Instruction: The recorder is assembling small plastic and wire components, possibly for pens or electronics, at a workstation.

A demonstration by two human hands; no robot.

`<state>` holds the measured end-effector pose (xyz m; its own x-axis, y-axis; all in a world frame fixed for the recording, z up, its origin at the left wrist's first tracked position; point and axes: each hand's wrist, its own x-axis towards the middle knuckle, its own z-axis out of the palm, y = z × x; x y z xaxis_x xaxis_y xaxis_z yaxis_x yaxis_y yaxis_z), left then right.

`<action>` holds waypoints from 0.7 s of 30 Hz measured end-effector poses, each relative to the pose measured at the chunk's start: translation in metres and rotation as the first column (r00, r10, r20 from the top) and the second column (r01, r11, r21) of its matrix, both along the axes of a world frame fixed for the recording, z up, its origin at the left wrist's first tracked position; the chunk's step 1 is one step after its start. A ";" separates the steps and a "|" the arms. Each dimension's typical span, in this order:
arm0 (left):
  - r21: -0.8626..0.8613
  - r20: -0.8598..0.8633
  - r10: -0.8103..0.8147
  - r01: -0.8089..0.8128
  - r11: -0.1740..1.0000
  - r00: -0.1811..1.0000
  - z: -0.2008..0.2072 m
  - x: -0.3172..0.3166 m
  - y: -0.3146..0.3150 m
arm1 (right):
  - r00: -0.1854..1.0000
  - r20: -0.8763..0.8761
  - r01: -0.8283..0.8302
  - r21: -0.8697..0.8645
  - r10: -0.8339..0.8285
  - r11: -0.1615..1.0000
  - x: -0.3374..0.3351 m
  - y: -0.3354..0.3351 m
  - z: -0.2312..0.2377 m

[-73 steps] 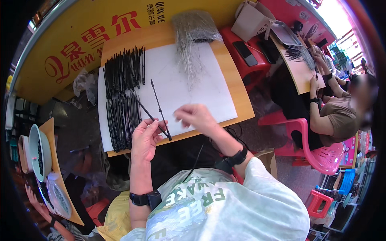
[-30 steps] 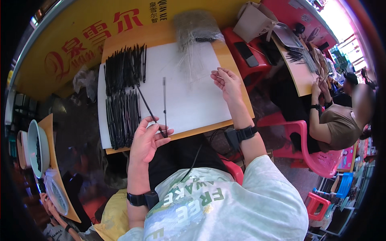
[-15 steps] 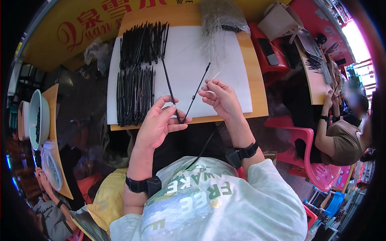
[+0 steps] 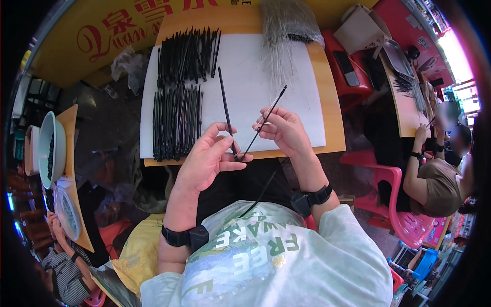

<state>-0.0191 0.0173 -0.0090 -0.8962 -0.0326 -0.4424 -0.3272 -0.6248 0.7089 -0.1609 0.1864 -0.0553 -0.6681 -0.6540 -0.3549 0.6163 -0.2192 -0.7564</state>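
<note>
My left hand [image 4: 204, 158] is closed on the lower ends of two slim black rods, which spread apart in a V. One black rod [image 4: 225, 97] rises between thumb and index finger; the other, a knobbed black rod [image 4: 276, 100], slants up to the right. My right hand [image 4: 286, 130] is pinched beside that slanted rod, a thin pale strand between its fingertips, mostly hidden. Whether these fingers also grip the rod is unclear. On the white board [image 4: 245, 56], to the left, lie an upper row of black rods [image 4: 186, 56] and a lower row of black rods [image 4: 178, 123].
Clear thin strands [image 4: 279, 56] spill from a plastic bag [image 4: 299, 23] at the board's far right. A red stool [image 4: 337, 61] holds a phone [image 4: 346, 68] and a paper bag [image 4: 363, 28]. Other people work at side tables, right and lower left, near a pale basin [image 4: 59, 153].
My right hand has brought the pale strand against the slanted rod, whose tip has swung right. The left rod now stands apart from the upper row.
</note>
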 end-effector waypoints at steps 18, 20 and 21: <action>0.023 -0.062 0.015 -0.013 1.000 0.998 0.002 -0.003 0.006 | 0.994 0.101 0.051 -0.035 -0.047 0.998 0.002 0.001 -0.010; 0.018 -0.064 -0.004 0.005 1.000 0.998 0.003 -0.002 0.008 | 0.995 0.057 0.079 -0.011 -0.079 0.997 0.004 0.002 -0.007; 0.013 -0.065 -0.019 0.020 1.000 0.998 0.004 -0.002 0.008 | 0.995 0.058 0.083 -0.011 -0.082 0.997 0.004 0.001 -0.007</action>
<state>-0.0212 0.0256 -0.0053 -0.9234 -0.0087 -0.3837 -0.2933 -0.6287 0.7202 -0.1568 0.1879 -0.0619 -0.6988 -0.6026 -0.3854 0.6378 -0.2810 -0.7171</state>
